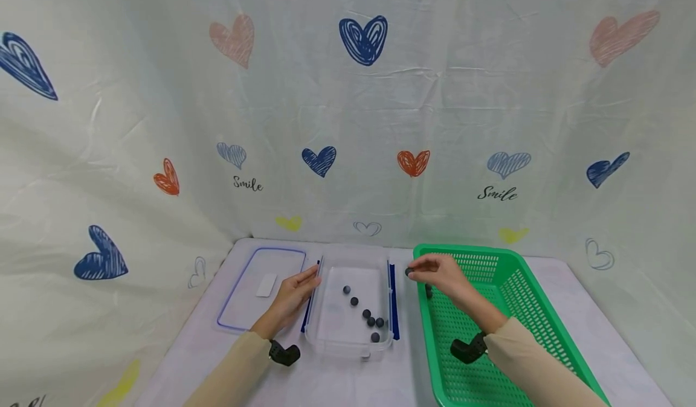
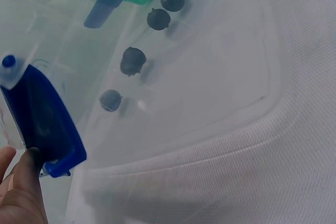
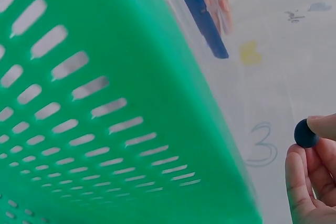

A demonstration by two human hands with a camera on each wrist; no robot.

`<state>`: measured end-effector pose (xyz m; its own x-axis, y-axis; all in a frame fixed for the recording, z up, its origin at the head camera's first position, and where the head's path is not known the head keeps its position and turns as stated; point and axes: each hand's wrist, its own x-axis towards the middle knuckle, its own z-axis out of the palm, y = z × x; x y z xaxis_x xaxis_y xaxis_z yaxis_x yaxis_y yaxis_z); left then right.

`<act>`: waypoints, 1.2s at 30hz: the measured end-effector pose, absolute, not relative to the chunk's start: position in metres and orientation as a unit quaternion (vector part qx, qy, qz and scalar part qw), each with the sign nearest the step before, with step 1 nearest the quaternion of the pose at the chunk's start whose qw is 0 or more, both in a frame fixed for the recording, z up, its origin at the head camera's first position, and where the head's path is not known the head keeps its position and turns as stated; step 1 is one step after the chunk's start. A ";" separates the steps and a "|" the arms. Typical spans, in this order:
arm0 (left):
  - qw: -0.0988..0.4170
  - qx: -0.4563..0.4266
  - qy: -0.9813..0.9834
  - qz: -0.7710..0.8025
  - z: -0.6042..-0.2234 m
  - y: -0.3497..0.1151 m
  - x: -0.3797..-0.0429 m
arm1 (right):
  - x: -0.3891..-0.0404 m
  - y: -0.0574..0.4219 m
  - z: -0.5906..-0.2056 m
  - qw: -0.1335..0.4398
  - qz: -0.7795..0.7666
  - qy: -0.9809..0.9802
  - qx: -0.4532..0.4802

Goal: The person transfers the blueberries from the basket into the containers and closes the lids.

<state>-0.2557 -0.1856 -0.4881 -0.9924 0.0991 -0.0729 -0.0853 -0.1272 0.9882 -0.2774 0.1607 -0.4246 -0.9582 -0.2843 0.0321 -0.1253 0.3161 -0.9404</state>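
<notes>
Between thumb and fingertips, my right hand (image 1: 443, 274) pinches a dark blueberry (image 3: 306, 134) above the left rim of the green basket (image 1: 516, 256). Just below that hand, more dark berries (image 1: 429, 291) show at the basket's inner left wall. My left hand (image 1: 293, 298) rests against the left side of a clear plastic box (image 1: 331, 337), its fingers fairly straight. In the left wrist view, its fingertips meet the lower end of the box's blue latch (image 2: 50, 114). Several blueberries (image 2: 133, 61) lie scattered on the box floor, most toward its front right corner.
Left of the box, a clear lid with a blue seal (image 1: 234, 292) lies flat, with a small white rectangle (image 1: 266, 285) on it. A second blue latch (image 1: 394, 301) hangs on the box's right side. Behind the white-covered table (image 1: 185, 371) hangs a heart-print curtain (image 1: 375, 117).
</notes>
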 end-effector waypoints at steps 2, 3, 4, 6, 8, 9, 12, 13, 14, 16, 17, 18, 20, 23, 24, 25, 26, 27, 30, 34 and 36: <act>0.064 0.007 0.659 0.749 -0.482 -0.185 -0.252 | -0.278 0.158 -0.423 0.072 -0.569 0.809 -0.129; 0.065 0.008 0.660 0.748 -0.480 -0.184 -0.251 | -0.278 0.156 -0.422 0.074 -0.569 0.808 -0.134; 0.065 0.007 0.662 0.747 -0.479 -0.184 -0.250 | -0.279 0.155 -0.422 0.076 -0.572 0.806 -0.134; 0.065 0.006 0.663 0.745 -0.479 -0.184 -0.250 | -0.279 0.152 -0.420 0.080 -0.573 0.804 -0.139; 0.065 0.003 0.658 0.750 -0.482 -0.185 -0.252 | -0.279 0.148 -0.419 0.083 -0.576 0.800 -0.144; 0.063 0.003 0.659 0.750 -0.484 -0.185 -0.253 | -0.279 0.147 -0.418 0.085 -0.577 0.799 -0.147; 0.059 -0.001 0.653 0.755 -0.493 -0.186 -0.258 | -0.280 0.142 -0.415 0.092 -0.581 0.796 -0.144; 0.056 -0.003 0.652 0.756 -0.496 -0.187 -0.260 | -0.280 0.140 -0.413 0.096 -0.582 0.794 -0.144; 0.054 -0.005 0.651 0.757 -0.499 -0.187 -0.261 | -0.279 0.138 -0.411 0.099 -0.582 0.794 -0.143; 0.049 -0.010 0.650 0.758 -0.504 -0.187 -0.264 | -0.277 0.134 -0.405 0.103 -0.581 0.795 -0.140; 0.046 -0.010 0.651 0.757 -0.506 -0.187 -0.264 | -0.276 0.132 -0.401 0.105 -0.581 0.795 -0.140; 0.043 -0.008 0.653 0.756 -0.507 -0.187 -0.265 | -0.274 0.130 -0.397 0.107 -0.578 0.797 -0.141; 0.040 -0.009 0.651 0.758 -0.508 -0.187 -0.266 | -0.271 0.127 -0.390 0.107 -0.574 0.799 -0.144; 0.037 -0.008 0.652 0.757 -0.509 -0.188 -0.266 | -0.271 0.123 -0.388 0.107 -0.571 0.800 -0.153; 0.037 -0.007 0.653 0.756 -0.509 -0.188 -0.266 | -0.272 0.122 -0.390 0.107 -0.572 0.799 -0.154; 0.037 -0.011 0.651 0.758 -0.509 -0.188 -0.266 | -0.274 0.121 -0.392 0.107 -0.573 0.798 -0.155; 0.037 -0.011 0.650 0.759 -0.510 -0.188 -0.267 | -0.277 0.121 -0.395 0.106 -0.573 0.797 -0.157; 0.037 -0.011 0.649 0.760 -0.510 -0.188 -0.267 | -0.280 0.120 -0.398 0.105 -0.574 0.797 -0.158; 0.035 -0.011 0.649 0.760 -0.510 -0.188 -0.267 | -0.287 0.118 -0.406 0.106 -0.577 0.794 -0.161; 0.033 -0.012 0.650 0.759 -0.510 -0.187 -0.267 | -0.292 0.112 -0.409 0.105 -0.578 0.792 -0.167; 0.035 -0.011 0.648 0.761 -0.510 -0.187 -0.267 | -0.294 0.110 -0.408 0.104 -0.578 0.792 -0.170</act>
<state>-0.2672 -0.1873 -0.5102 -0.9973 0.0394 -0.0624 -0.0679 -0.1583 0.9851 -0.2937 0.1102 -0.4083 -0.9207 -0.3890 0.0322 -0.1494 0.2749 -0.9498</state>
